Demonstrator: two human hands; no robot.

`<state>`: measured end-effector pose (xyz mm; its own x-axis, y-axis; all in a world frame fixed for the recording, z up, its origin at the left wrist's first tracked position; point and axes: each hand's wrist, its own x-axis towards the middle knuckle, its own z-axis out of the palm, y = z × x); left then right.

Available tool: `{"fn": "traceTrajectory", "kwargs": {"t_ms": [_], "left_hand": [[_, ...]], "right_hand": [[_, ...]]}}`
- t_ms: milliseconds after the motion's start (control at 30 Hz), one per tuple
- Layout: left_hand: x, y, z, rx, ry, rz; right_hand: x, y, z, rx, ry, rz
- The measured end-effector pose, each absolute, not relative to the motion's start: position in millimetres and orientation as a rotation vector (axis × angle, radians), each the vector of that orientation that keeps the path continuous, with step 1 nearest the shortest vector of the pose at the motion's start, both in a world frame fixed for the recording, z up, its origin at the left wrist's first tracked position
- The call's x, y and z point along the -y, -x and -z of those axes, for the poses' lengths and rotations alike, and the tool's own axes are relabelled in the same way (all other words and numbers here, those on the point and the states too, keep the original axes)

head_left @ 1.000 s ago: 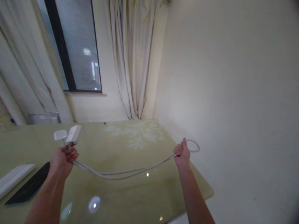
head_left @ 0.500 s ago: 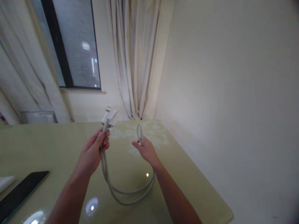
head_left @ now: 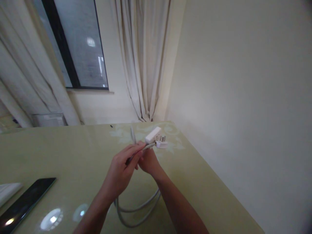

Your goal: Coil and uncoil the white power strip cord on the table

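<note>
Pinching the round grey rubbery cord (head_left: 149, 146) near its white plastic plug (head_left: 162, 145), the left hand (head_left: 122, 167) has closed fingers, maybe against slipping; the right hand (head_left: 148, 162) hides its grip, can't tell.

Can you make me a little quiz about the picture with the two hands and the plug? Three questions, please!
1. True or false: the white plug is pushed into a wall socket.
2. What lies beside the flat black object on the table? A) a red cup B) a white object C) a shoe
3. Fill the gap: loops of grey ____ show below the left hand and right hand.

Key: 1 false, white plug held up; 2 B, white object; 3 cable.
</note>
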<state>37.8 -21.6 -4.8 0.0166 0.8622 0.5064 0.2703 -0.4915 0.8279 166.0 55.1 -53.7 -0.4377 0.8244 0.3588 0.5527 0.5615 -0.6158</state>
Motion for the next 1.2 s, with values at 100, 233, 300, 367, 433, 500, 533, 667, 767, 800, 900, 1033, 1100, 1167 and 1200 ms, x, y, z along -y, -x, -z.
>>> {"fn": "traceTrajectory", "kwargs": {"t_ms": [100,233,300,367,433,500,533,667,767,800,900,1033,1100,1167,1200], "left_hand": [[22.1,-34.9,4.9,-1.112,-1.697,-1.551],[22.7,-26.3,2.8,-1.149,-1.625,-1.509],[23.7,-21.3,-0.2,-1.202,-1.615,-1.510],[24.6,-16.9,-4.1,-1.279,-1.592,-1.567],[25.2,-13.7,-7.5,-1.362,-1.533,-1.633],[25.1,-11.8,-9.2,-1.405,-1.437,-1.671],[24.8,-11.3,-9.3,-1.406,-1.391,-1.681],[23.1,-10.8,-6.7,-1.369,-1.328,-1.772],[21.9,-8.5,-6.0,-1.340,-1.334,-1.850],[21.5,-6.9,-6.1,-1.315,-1.305,-1.849],[20.1,-1.0,-6.3,-1.218,-1.188,-1.771],[18.7,4.9,-6.1,-1.221,-1.252,-1.522],[18.2,5.1,-6.4,-1.258,-1.302,-1.394],[17.6,3.6,-7.0,-1.284,-1.337,-1.330],[17.2,2.4,-7.2,-1.291,-1.355,-1.321]], "right_hand": [[-57.2,-170.1,55.9,1.982,1.021,-0.669],[-55.2,-165.4,59.6,1.757,0.892,-0.980],[-52.1,-163.6,57.4,1.625,0.831,-1.168],[-48.4,-163.8,51.4,1.575,0.787,-1.264],[-45.1,-165.6,43.2,1.605,0.753,-1.267],[-42.7,-167.7,35.2,1.619,0.720,-1.248],[-41.8,-168.6,31.9,1.615,0.713,-1.248],[-38.6,-170.2,23.9,1.594,0.718,-1.269],[-35.4,-170.2,20.7,1.570,0.685,-1.291],[-34.3,-170.1,19.8,1.558,0.676,-1.297],[-31.4,-169.9,17.9,1.540,0.662,-1.327],[-28.3,-169.7,16.1,1.479,0.608,-1.434],[-26.9,-169.3,15.0,1.449,0.589,-1.470],[-25.4,-168.9,13.5,1.432,0.573,-1.491],[-24.7,-169.0,12.7,1.425,0.562,-1.506]]}}
